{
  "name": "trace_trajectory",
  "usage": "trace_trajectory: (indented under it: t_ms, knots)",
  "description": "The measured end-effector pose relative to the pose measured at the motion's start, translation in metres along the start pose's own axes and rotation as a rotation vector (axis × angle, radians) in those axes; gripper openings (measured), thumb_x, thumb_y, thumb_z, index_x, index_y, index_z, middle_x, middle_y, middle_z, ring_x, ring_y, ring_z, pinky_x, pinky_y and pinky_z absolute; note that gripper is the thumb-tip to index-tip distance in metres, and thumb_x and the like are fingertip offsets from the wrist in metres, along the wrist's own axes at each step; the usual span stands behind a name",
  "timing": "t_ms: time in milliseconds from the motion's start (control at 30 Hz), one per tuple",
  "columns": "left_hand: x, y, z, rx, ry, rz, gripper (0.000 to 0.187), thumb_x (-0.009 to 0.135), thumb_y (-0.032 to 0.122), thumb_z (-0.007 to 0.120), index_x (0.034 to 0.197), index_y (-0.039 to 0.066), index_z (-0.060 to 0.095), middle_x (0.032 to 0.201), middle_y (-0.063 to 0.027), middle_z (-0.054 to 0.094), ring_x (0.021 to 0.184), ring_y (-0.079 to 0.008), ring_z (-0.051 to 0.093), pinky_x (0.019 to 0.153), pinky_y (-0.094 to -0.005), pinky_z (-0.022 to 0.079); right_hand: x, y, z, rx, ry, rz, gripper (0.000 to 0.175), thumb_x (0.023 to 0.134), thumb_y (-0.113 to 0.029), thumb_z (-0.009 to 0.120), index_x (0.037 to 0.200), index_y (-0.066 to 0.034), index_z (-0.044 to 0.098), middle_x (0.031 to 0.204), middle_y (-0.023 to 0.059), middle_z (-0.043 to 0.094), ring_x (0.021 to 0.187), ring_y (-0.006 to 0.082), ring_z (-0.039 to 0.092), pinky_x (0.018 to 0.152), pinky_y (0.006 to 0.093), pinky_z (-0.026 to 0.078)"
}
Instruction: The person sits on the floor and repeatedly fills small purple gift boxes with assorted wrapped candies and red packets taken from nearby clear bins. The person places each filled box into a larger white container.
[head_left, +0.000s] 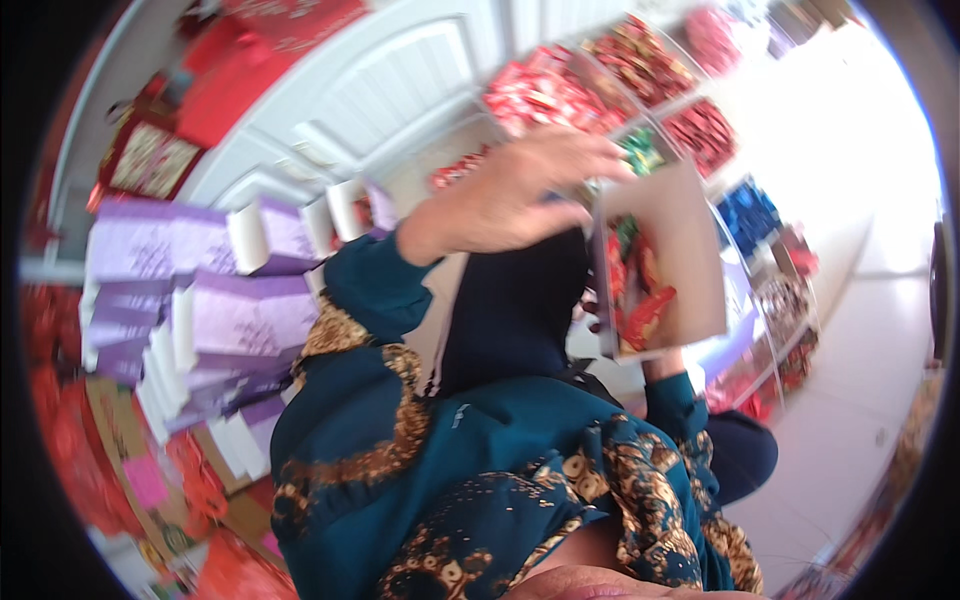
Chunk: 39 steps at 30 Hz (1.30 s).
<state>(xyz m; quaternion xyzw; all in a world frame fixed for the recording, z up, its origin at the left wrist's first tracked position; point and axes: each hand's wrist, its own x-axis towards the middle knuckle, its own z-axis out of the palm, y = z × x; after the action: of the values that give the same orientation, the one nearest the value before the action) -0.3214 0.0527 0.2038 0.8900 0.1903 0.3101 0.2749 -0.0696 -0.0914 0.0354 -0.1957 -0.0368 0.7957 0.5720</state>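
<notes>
An open paperboard box (679, 262) is tilted in front of me. Red-and-gold wrapped sweets (646, 319) and a green wrapper lie inside it. My right hand (664, 362) supports the box from beneath, mostly hidden by it, with dark fingertips showing at its left side. Over the far left rim hovers my left hand (517, 195), blurred, thumb and fingers spread and no sweet plainly visible in it. Just beyond the box, green-wrapped sweets (640, 150) fill a compartment of a divided clear tray.
Purple-and-white boxes (247, 319) stand stacked at my left. Ahead lie red-and-white sweets (547, 94), red-gold sweets (637, 60) and dark red sweets (699, 135). Blue-wrapped sweets (752, 214) are at the right. White cabinet doors (397, 82) rise ahead; red bags (82, 450) lie behind left.
</notes>
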Motion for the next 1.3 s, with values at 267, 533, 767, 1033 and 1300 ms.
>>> trace_trajectory:
  t_ms: [267, 533, 767, 1033, 1300]
  knots:
    - [0.008, 0.064, 0.0, -0.047, 0.01, 0.325, 0.028, 0.066, 0.02, 0.081, 0.083, 0.008, 0.062, 0.121, -0.0137, 0.055, 0.11, -0.0341, 0.05, 0.091, -0.0443, 0.043, 0.005, 0.002, -0.001, -0.214, -0.117, 0.137, 0.048, 0.095, -0.028, 0.055, 0.135, -0.0036, 0.043, 0.131, 0.0129, 0.051, 0.117, 0.0243, 0.052, 0.1, 0.0419, 0.043]
    - [-0.017, 0.112, -0.028, -0.262, -0.155, 0.121, 0.032, 0.07, 0.021, 0.082, 0.084, 0.001, 0.061, 0.079, -0.0079, 0.06, 0.067, -0.0236, 0.057, 0.059, -0.0325, 0.046, 0.003, 0.004, -0.02, -0.349, -0.151, 0.131, 0.053, 0.095, -0.03, 0.055, 0.138, -0.0043, 0.038, 0.136, 0.0113, 0.047, 0.12, 0.0248, 0.048, 0.103, 0.0413, 0.039]
    - [-0.111, 0.127, -0.077, 0.088, 0.304, -0.24, 0.019, 0.074, 0.009, 0.079, 0.083, 0.0, 0.065, 0.068, -0.0018, 0.056, 0.059, -0.0069, 0.052, 0.051, -0.0246, 0.039, 0.002, -0.02, 0.006, -0.552, -0.214, 0.087, 0.056, 0.094, -0.034, 0.056, 0.138, -0.0044, 0.038, 0.119, 0.0112, 0.059, 0.101, 0.0206, 0.06, 0.089, 0.0338, 0.05]
    - [-0.227, 0.085, -0.151, 0.916, 0.926, -0.852, 0.019, 0.078, 0.013, 0.072, 0.088, -0.001, 0.066, 0.066, -0.0094, 0.062, 0.055, -0.0134, 0.055, 0.053, -0.0296, 0.044, -0.003, -0.027, 0.013, -0.463, -0.049, -0.032, 0.049, 0.098, -0.031, 0.05, 0.14, -0.0069, 0.039, 0.111, 0.008, 0.064, 0.091, 0.0175, 0.063, 0.081, 0.0308, 0.054]
    - [-0.3, -0.011, -0.185, 1.361, 0.933, -0.879, 0.02, 0.077, 0.02, 0.07, 0.084, 0.004, 0.061, 0.081, -0.0143, 0.062, 0.076, -0.0361, 0.061, 0.065, -0.046, 0.048, -0.005, -0.034, 0.002, -0.449, 0.033, -0.087, 0.05, 0.095, -0.029, 0.056, 0.137, -0.0073, 0.042, 0.112, 0.007, 0.063, 0.09, 0.0163, 0.063, 0.081, 0.0293, 0.053]
